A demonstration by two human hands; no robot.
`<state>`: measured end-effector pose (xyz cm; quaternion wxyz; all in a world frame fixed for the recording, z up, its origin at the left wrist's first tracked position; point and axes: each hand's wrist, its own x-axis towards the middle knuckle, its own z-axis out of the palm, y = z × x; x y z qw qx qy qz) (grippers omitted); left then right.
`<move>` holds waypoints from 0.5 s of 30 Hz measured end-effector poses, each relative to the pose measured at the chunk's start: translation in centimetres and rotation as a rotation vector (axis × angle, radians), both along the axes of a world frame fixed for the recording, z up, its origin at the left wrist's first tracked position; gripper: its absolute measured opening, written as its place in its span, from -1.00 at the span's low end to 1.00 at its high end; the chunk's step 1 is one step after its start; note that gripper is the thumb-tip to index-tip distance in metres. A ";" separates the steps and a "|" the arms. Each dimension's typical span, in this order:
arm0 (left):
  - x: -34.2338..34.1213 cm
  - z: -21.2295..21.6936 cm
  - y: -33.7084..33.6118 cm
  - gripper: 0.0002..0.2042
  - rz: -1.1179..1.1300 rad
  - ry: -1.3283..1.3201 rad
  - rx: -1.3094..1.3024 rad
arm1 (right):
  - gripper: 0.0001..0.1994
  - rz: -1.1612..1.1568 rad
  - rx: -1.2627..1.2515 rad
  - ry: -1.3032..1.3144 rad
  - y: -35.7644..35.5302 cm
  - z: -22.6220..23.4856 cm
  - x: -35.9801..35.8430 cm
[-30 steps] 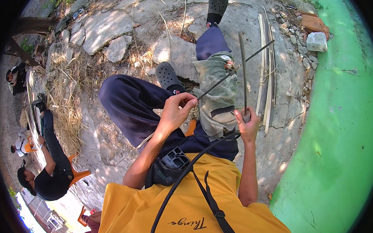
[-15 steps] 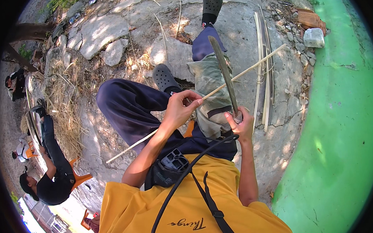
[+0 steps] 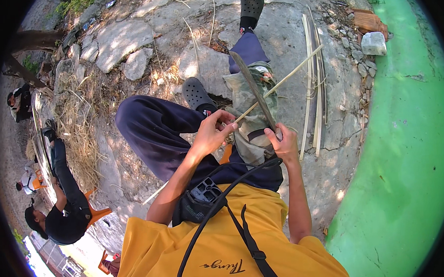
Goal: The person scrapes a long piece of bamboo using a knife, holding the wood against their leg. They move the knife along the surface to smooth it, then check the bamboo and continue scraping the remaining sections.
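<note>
My left hand [image 3: 213, 135] is closed around a long, thin pale strip [image 3: 294, 72], which looks like split bamboo. The strip slants from beside my left forearm up to the right. In my right hand [image 3: 284, 139], closed near its lower end, is a long dark knife [image 3: 250, 82] with its blade pointing up and left. Blade and strip cross over my outstretched right leg, just beyond my hands. A camouflage-patterned cloth [image 3: 240, 95] covers that leg under the crossing. Most of the knife's handle is hidden by my fingers.
More long strips [image 3: 315, 90] lie on the cracked concrete right of my leg. A green surface [image 3: 396, 155] borders the right side, near a pale block [image 3: 373, 44]. At left are dry straw [image 3: 81, 139] and another person [image 3: 67, 222] seated on an orange stool. A black cable [image 3: 210, 220] crosses my lap.
The knife has tilted further left, and my right hand has shifted slightly left and up. The strip's far tip has moved left and up, and the strip now slants more steeply.
</note>
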<state>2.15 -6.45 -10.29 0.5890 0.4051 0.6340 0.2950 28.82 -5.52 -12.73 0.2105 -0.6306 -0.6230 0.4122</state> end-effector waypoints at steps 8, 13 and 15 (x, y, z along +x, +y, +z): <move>-4.3 3.7 -4.2 -0.75 -0.132 -0.005 -0.176 | -0.48 -0.019 -0.044 0.086 0.1 -1.5 0.7; -4.4 4.4 -5.0 -0.82 -0.030 0.035 -0.149 | -0.50 -0.027 -0.057 0.100 0.0 -1.3 0.7; -4.3 4.2 -5.0 -0.83 -0.016 0.068 -0.125 | -0.52 -0.028 -0.059 0.118 -0.2 -1.2 0.7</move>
